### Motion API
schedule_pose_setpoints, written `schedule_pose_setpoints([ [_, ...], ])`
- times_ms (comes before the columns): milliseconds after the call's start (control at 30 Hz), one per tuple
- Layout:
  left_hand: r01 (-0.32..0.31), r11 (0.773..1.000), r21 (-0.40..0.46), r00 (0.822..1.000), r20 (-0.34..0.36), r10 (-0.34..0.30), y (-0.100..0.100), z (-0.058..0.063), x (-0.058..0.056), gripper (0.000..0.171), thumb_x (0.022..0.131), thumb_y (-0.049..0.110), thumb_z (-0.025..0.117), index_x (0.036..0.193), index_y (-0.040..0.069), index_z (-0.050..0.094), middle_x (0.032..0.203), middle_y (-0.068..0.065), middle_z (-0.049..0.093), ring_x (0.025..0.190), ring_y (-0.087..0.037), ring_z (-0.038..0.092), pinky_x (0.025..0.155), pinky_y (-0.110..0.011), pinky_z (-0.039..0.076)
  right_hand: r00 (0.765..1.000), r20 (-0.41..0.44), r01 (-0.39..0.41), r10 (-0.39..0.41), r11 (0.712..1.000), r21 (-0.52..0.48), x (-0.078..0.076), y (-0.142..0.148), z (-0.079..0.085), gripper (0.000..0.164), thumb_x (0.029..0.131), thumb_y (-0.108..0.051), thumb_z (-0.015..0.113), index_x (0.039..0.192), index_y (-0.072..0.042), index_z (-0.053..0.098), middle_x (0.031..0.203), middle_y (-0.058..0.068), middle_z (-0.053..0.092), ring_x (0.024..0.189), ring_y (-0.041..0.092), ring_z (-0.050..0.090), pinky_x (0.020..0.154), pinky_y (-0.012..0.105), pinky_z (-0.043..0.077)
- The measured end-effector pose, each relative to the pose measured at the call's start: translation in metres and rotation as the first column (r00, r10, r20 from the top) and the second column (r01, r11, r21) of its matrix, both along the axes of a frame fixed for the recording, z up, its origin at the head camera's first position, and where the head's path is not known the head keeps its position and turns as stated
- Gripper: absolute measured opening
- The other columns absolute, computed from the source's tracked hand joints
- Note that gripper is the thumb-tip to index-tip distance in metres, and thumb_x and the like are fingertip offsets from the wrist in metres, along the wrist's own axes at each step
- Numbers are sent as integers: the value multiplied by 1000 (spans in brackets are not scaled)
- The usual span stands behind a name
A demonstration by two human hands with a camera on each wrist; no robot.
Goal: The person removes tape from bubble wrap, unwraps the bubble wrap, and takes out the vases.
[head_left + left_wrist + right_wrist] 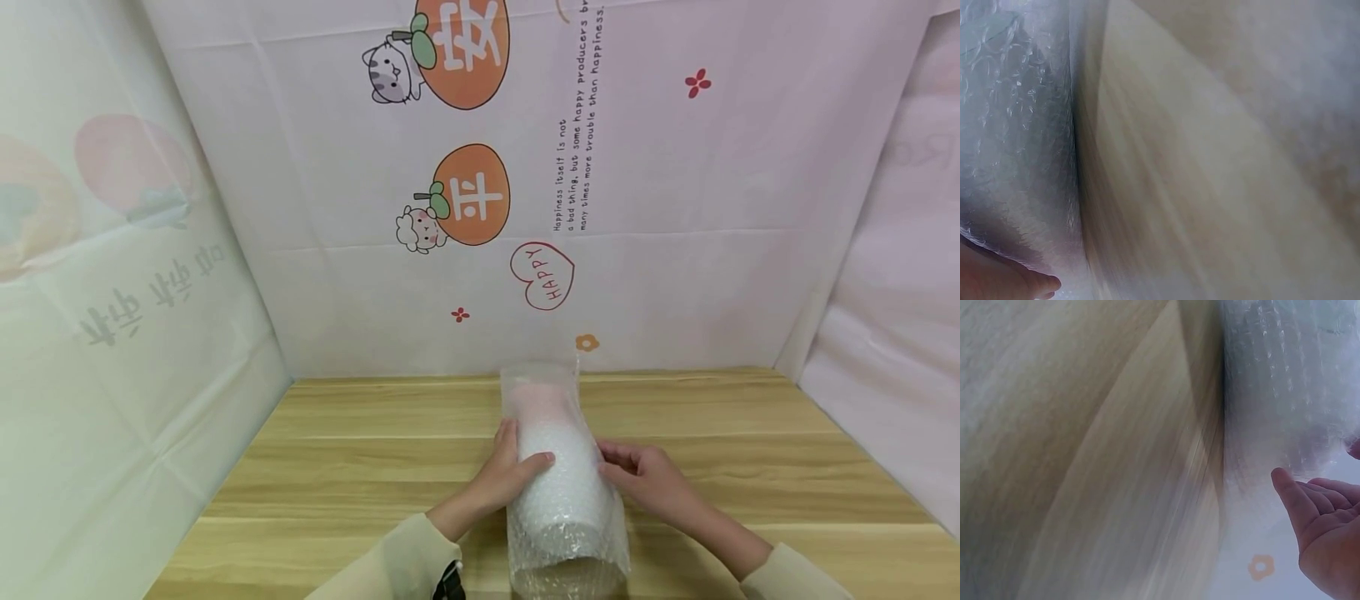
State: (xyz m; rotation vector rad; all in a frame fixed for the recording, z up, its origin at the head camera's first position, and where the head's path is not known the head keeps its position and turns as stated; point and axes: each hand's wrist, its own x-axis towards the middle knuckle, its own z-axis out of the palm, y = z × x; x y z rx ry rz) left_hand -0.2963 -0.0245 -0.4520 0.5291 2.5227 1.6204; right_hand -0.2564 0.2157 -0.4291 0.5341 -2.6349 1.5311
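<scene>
A long cylinder-like bundle in clear bubble wrap [566, 492] lies on the wooden table, its far part pinkish and its near part white. Loose wrap extends past both ends; the near end gapes. My left hand [501, 477] grips the bundle's left side, thumb over the top and fingers along the edge. At the right side, my right hand [654, 479] has thumb and fingertips on the edge of the wrap. In the left wrist view, left fingertips [1044, 286] press on the bubble wrap [1016, 125]. The right wrist view shows the right hand [1329, 525] against the wrap's edge.
The wooden table [360, 450] runs back to a white printed cloth [337, 292]. Similar cloth hangs on the left [150, 400] and right [885, 333]. Pale sleeves [397, 562] cover both forearms.
</scene>
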Motion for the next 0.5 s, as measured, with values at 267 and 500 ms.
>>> schedule_pose_setpoints([
  [267,8,1000,3,1000,-7,-8,0,0,0,100,87,46,60,150,-12,8,157,-30,2,144,-39,5,114,-53,12,998,-65,32,-26,994,100,2,0,2,42,96,-23,63,124,8,62,117,20,65,99,20,64,71,23,54],
  [500,5,1000,4,1000,-8,-5,1,0,0,100,87,46,60,150,-12,8,156,-30,2,144,-39,5,114,-52,12,988,-157,29,2,980,196,4,-1,2,39,98,-19,60,124,10,61,117,23,64,86,5,61,66,22,53],
])
